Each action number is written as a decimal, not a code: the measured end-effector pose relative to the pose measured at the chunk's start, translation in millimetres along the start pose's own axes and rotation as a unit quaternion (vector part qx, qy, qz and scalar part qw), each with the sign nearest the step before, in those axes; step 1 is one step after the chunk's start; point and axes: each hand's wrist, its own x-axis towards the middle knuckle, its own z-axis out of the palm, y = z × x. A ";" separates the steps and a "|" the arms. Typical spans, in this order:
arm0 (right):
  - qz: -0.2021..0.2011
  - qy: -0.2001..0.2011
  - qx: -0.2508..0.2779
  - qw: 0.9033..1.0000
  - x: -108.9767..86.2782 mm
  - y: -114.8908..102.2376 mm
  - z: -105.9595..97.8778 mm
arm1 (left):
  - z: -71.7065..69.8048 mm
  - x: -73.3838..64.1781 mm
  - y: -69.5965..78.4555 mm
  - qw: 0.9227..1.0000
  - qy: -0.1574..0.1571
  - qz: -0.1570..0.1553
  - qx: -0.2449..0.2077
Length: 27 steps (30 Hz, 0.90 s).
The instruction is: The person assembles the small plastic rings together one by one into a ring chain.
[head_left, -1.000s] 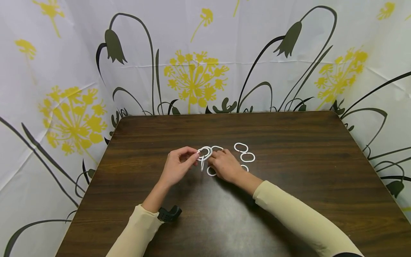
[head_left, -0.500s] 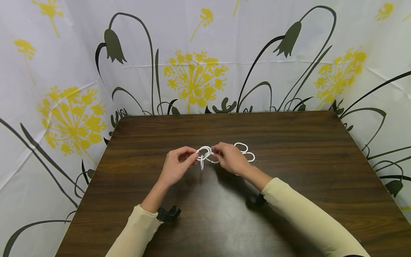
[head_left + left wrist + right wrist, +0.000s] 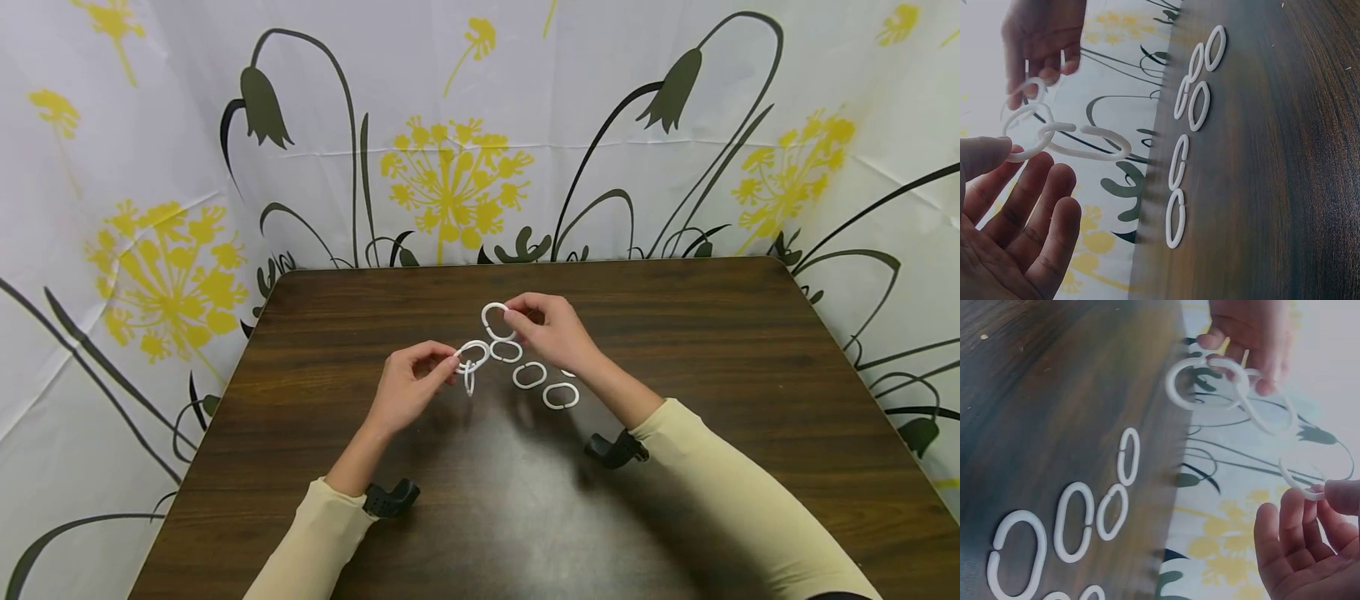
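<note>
My left hand pinches a small chain of white oval split links between thumb and fingertips, above the table. One link hangs from the pinched one, passing through it. To the right and slightly farther back, my right hand pinches a single white link between thumb and index finger. In the right wrist view this link appears apart from the left hand's chain, though bright light blurs that area. The gap in each link's side shows on several of them.
Several loose white links lie flat on the dark wooden table, including a nearer link and one link beside it. Another is partly hidden by the right hand. A flower-patterned curtain stands behind the table.
My right hand has gone from among the loose links to up and farther back, now with a link in its fingers. The left hand has hardly moved and keeps its chain.
</note>
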 end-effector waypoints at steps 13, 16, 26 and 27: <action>0.006 -0.045 0.066 0.997 -3.1 -13.2 5.8 | 0.7 -4.2 38.8 0.999 0.001 0.005 0.033; 0.009 -0.057 0.060 0.997 -3.4 -12.8 9.4 | 1.6 -2.5 29.2 0.999 0.009 0.016 0.042; 0.022 -0.061 0.031 0.997 -3.5 -8.3 16.6 | 1.7 0.6 4.7 0.997 0.019 0.049 0.062; 0.024 -0.060 0.028 0.998 -3.6 -7.8 17.1 | 1.7 0.4 4.5 0.996 0.019 0.051 0.064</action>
